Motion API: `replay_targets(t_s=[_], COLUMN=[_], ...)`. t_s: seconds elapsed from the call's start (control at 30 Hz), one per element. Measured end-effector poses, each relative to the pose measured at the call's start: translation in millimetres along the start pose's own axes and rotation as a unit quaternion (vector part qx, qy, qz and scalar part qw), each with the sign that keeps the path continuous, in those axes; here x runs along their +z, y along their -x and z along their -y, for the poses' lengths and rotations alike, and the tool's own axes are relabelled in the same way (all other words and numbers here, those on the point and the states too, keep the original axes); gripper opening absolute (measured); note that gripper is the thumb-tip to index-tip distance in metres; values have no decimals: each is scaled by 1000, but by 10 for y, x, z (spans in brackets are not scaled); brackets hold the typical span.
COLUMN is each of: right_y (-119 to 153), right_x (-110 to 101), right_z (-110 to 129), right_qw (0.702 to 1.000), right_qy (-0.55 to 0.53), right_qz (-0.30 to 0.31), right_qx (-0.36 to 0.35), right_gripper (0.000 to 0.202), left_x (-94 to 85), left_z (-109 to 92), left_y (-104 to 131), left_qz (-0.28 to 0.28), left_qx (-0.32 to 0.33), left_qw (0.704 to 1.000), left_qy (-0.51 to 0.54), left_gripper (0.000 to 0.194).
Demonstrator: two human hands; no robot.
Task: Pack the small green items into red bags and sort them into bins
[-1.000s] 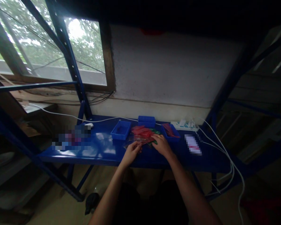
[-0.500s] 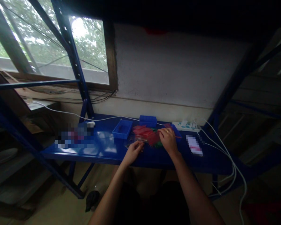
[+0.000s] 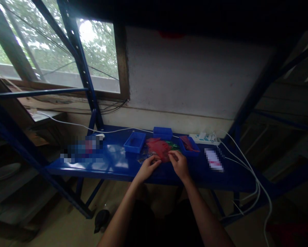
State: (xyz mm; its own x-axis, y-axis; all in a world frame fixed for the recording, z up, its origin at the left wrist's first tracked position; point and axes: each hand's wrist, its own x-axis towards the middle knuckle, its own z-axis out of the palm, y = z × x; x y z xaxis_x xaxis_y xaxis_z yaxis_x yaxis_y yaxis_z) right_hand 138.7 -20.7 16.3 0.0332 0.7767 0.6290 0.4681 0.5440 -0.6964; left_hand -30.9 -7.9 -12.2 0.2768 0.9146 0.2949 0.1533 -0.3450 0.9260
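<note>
A pile of thin red see-through bags [image 3: 155, 144] lies on the blue shelf top in front of me. My right hand [image 3: 179, 163] pinches the right edge of the red bag nearest me. At that bag's lower left edge, my left hand [image 3: 149, 166] has thumb and fingers pressed together on it. Green bags [image 3: 173, 145] show behind and to the right of the red pile. Clear bags [image 3: 145, 156] with small dark contents, too small to make out, lie by my left fingers. More red bags [image 3: 187, 142] rest in the blue tray [image 3: 195, 152] at right.
Two more blue trays stand behind the pile, one at left [image 3: 133, 149] and one at the back [image 3: 163, 133]. A white power strip [image 3: 202, 139] with cables sits at the back right. A blurred-out phone-like object [image 3: 213, 159] lies at right. Blue posts [image 3: 84, 73] frame the shelf.
My right hand has come back left and nearer from the right tray, where red bags now show uncovered. Both hands are now closer together at the near red bag.
</note>
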Motion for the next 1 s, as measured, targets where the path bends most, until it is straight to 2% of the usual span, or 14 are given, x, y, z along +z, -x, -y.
replay_targets(t_s=[0.2, 0.3, 0.5, 0.63, 0.83, 1.0], right_y=[189, 228, 256, 242, 217, 216], right_x=[61, 60, 35, 58, 98, 78], right_z=[-169, -226, -305, -288, -228, -235], right_qw=[980, 964, 937, 936, 944, 949], right_qy=[-149, -198, -272, -267, -217, -198], right_qz=[40, 45, 44, 62, 102, 98], right_qx=[126, 171, 217, 222, 228, 223], right_gripper=[16, 18, 26, 31, 25, 25], left_x=[19, 26, -7, -11, -17, -25], left_z=[15, 25, 17, 25, 13, -23], left_y=[-26, -30, -14, -7, 4, 6], left_qz=[-37, -46, 10, 12, -2, -1], left_qx=[-22, -30, 5, 2, 7, 2], left_qw=[998, 998, 1000, 1000, 1000, 999], left_qy=[44, 32, -13, -8, -29, -40], left_gripper=[31, 35, 31, 32, 31, 35])
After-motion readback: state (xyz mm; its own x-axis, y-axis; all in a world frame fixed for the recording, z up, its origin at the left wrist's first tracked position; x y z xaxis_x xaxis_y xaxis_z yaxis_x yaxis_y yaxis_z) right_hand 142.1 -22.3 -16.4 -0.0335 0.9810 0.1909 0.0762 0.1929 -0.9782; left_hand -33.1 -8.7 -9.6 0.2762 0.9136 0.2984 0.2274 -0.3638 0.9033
